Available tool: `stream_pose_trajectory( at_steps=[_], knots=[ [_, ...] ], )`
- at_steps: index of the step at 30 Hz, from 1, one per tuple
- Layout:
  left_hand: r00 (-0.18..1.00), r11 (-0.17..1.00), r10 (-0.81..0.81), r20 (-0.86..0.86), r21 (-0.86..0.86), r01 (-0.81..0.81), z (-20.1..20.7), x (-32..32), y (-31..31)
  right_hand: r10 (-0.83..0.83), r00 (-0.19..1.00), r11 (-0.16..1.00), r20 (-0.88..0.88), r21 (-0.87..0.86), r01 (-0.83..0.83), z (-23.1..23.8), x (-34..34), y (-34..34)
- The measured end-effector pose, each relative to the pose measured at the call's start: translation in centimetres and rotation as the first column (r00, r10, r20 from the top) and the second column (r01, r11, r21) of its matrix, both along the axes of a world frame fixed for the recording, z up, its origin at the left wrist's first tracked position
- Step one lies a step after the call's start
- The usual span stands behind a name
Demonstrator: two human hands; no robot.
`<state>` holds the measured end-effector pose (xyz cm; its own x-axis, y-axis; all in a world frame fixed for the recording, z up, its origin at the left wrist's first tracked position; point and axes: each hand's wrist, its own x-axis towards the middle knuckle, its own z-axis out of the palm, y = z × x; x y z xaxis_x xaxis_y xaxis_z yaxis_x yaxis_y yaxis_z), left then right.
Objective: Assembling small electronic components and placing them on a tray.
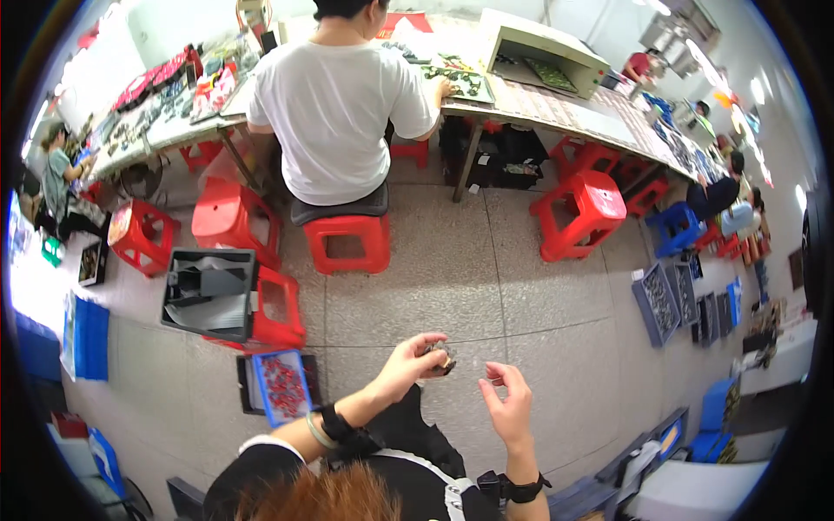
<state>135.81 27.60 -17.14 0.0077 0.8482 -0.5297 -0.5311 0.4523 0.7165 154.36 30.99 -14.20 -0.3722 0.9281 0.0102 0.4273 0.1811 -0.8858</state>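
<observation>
My left hand point(407, 366) is closed on a small dark object point(446, 359) with silvery and tan bits, pinched between thumb and fingers. Its kind is too small to make out. My right hand point(511, 406) is raised a little to the right of it, apart from the object. Its fingers curve loosely, the thumb stands away from them, and nothing shows between them. Both hands are in the air above the grey tiled floor point(556, 373). Dark bands circle both wrists.
A person in a white shirt point(339, 113) sits ahead on a red stool point(352, 243) at a long workbench point(599, 122). To the left, a dark bin point(252, 300) rests on a red stool, near a blue tray point(304, 408) of red pieces. Grey crates point(651, 326) stand right.
</observation>
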Motion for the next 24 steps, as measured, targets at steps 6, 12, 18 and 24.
stream_pose_trajectory(
  at_steps=[6,12,18,24],
  knots=[
    [1.000,0.995,0.020,-0.017,0.102,-0.018,1.2,-1.1,26.1,-0.174,0.976,0.945,-0.135,-0.301,0.127,-4.6,2.2,25.4],
    [0.970,0.966,0.244,-0.008,0.089,-0.243,-1.3,-6.6,48.9,0.034,0.988,0.962,-0.154,-0.263,-0.074,-8.6,-4.5,56.0],
    [0.896,0.896,0.444,0.026,0.004,-0.444,-3.5,-14.4,65.6,0.188,0.981,0.980,-0.055,-0.055,-0.191,-12.8,-18.2,82.4],
    [0.826,0.827,0.562,0.053,-0.003,-0.562,-9.2,-23.5,80.0,0.261,0.956,0.961,0.132,0.061,-0.270,-19.7,-31.8,102.6]
  ],
)
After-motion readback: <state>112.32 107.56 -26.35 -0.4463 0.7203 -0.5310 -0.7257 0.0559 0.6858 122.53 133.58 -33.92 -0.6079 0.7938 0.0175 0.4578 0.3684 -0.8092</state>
